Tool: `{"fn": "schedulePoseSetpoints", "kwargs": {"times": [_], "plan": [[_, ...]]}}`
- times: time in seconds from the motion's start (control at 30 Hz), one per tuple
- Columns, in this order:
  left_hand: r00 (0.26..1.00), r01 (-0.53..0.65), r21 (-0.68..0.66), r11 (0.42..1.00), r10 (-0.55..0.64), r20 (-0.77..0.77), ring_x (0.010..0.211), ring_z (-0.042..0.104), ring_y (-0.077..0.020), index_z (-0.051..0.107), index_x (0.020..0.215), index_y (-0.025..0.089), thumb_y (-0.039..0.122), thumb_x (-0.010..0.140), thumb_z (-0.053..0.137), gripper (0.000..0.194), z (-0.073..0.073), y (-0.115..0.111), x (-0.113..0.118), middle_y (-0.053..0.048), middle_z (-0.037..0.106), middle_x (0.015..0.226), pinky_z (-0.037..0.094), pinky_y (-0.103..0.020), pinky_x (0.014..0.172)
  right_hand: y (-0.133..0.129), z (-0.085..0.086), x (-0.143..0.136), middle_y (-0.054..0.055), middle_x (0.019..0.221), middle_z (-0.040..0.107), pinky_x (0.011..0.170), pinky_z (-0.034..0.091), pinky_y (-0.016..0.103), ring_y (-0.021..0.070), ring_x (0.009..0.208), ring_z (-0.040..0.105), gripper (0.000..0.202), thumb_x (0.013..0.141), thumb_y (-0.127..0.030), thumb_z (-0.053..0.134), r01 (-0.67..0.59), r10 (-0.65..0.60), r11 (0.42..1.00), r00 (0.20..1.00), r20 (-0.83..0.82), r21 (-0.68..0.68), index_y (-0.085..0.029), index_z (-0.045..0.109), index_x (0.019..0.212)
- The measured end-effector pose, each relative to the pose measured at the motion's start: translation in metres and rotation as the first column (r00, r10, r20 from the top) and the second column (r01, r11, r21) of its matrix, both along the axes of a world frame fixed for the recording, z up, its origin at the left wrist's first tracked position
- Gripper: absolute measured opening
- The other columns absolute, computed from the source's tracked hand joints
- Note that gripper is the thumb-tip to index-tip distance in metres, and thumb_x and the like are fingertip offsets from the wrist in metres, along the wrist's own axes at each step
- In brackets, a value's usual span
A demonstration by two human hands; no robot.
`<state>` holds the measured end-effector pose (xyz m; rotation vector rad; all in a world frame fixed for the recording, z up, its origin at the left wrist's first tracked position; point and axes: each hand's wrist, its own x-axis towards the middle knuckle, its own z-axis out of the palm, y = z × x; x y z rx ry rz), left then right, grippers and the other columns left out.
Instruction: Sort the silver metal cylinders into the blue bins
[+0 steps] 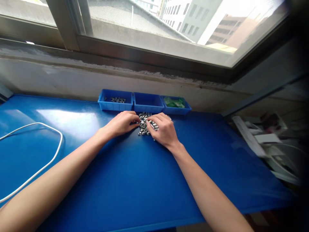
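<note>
A heap of small shiny metal pieces [143, 128], which look like short screws, lies on the blue table between my hands. On its right side are several pale metal cylinders [154, 125]. My left hand [124, 123] is at the heap's left edge, its thumb and fingers curled together at the tips; what they pinch, if anything, is too small to name. Over the right part of the heap bends my right hand [164, 129], closed with thumb and forefinger around some pieces. Its palm hides part of the heap, and whether it grips any piece is hidden.
Behind the heap stand three joined blue bins: the left bin [106, 104] with small metal parts, the middle bin [147, 109], and the right bin [180, 111] with green packets [175, 102]. A white cable [59, 145] loops at left. Papers and clutter [267, 138] stand at right.
</note>
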<state>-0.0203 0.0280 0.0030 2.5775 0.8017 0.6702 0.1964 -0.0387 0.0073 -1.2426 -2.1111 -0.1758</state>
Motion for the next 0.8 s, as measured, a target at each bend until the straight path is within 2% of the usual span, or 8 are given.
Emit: {"fn": "schedulePoseSetpoints", "kwargs": {"times": [0.13, 0.23, 0.33, 0.4, 0.53, 0.7, 0.8], "plan": [[1.0, 0.002, -0.014, 1.0, -0.002, 0.004, 0.087, 0.068, -0.0199, 0.076, 0.095, 0.018, 0.023, 0.093, 0.059, 0.019, -0.002, 0.001, 0.001, -0.008, 0.072, 0.095, 0.05, -0.029, 0.079, -0.003, 0.0, -0.006, 0.009, 0.099, 0.075, 0.086, 0.053, 0.044, 0.0275, 0.093, 0.066, 0.011, 0.093, -0.022, 0.06, -0.013, 0.012, 0.998, 1.0, -0.005, -0.061, -0.021, 0.07, 0.098], [0.997, -0.016, -0.041, 0.999, 0.019, 0.07, 0.082, 0.068, -0.0186, 0.077, 0.093, 0.017, 0.025, 0.092, 0.06, 0.018, -0.002, 0.001, 0.002, -0.007, 0.073, 0.091, 0.051, -0.028, 0.076, -0.003, -0.003, -0.008, 0.008, 0.1, 0.075, 0.087, 0.054, 0.045, 0.0275, 0.094, 0.066, 0.012, 0.093, -0.022, 0.06, -0.027, 0.025, 0.996, 1.0, -0.019, -0.09, -0.022, 0.071, 0.099], [0.973, -0.063, -0.178, 0.982, 0.1, 0.206, 0.078, 0.069, -0.0182, 0.077, 0.09, 0.016, 0.033, 0.089, 0.065, 0.021, 0.005, -0.001, 0.004, -0.007, 0.076, 0.088, 0.051, -0.027, 0.072, -0.003, -0.003, -0.009, 0.008, 0.101, 0.076, 0.088, 0.055, 0.045, 0.0269, 0.095, 0.067, 0.013, 0.092, -0.021, 0.061, -0.041, 0.031, 0.994, 0.994, -0.103, -0.103, -0.022, 0.07, 0.101], [0.938, -0.048, -0.35, 0.936, 0.162, 0.305, 0.083, 0.07, -0.0197, 0.078, 0.091, 0.015, 0.04, 0.087, 0.069, 0.027, 0.012, -0.003, 0.005, -0.007, 0.077, 0.091, 0.053, -0.027, 0.074, -0.004, -0.001, -0.009, 0.006, 0.101, 0.076, 0.088, 0.056, 0.043, 0.0258, 0.093, 0.069, 0.015, 0.091, -0.021, 0.063, -0.049, 0.022, 0.991, 0.979, -0.203, -0.126, -0.023, 0.07, 0.104], [0.875, 0.093, -0.61, 0.787, 0.227, 0.427, 0.082, 0.068, -0.0182, 0.078, 0.096, 0.014, 0.05, 0.081, 0.076, 0.039, 0.022, -0.005, 0.005, -0.008, 0.077, 0.091, 0.054, -0.027, 0.076, -0.005, 0.003, -0.011, 0.003, 0.093, 0.077, 0.078, 0.06, 0.035, 0.0206, 0.08, 0.072, 0.021, 0.089, -0.024, 0.067, -0.082, -0.027, 0.97, 0.899, -0.437, -0.23, -0.024, 0.069, 0.109], [0.807, 0.245, -0.739, 0.627, 0.291, 0.514, 0.085, 0.068, -0.0176, 0.077, 0.096, 0.015, 0.05, 0.078, 0.08, 0.04, 0.022, -0.004, 0.003, -0.009, 0.075, 0.091, 0.056, -0.03, 0.082, -0.005, 0.002, -0.012, 0.003, 0.094, 0.077, 0.078, 0.061, 0.034, 0.0206, 0.082, 0.075, 0.023, 0.089, -0.032, 0.069, -0.146, -0.03, 0.95, 0.837, -0.546, -0.276, -0.024, 0.069, 0.11], [0.802, 0.267, -0.77, 0.579, 0.309, 0.511, 0.088, 0.07, -0.018, 0.078, 0.095, 0.014, 0.047, 0.077, 0.082, 0.038, 0.02, -0.003, 0.003, -0.01, 0.075, 0.093, 0.057, -0.031, 0.087, -0.005, 0.001, -0.013, 0.003, 0.095, 0.077, 0.078, 0.061, 0.034, 0.0203, 0.083, 0.075, 0.023, 0.09, -0.033, 0.068, -0.154, -0.025, 0.947, 0.838, -0.545, -0.28, -0.024, 0.07, 0.11]]}}
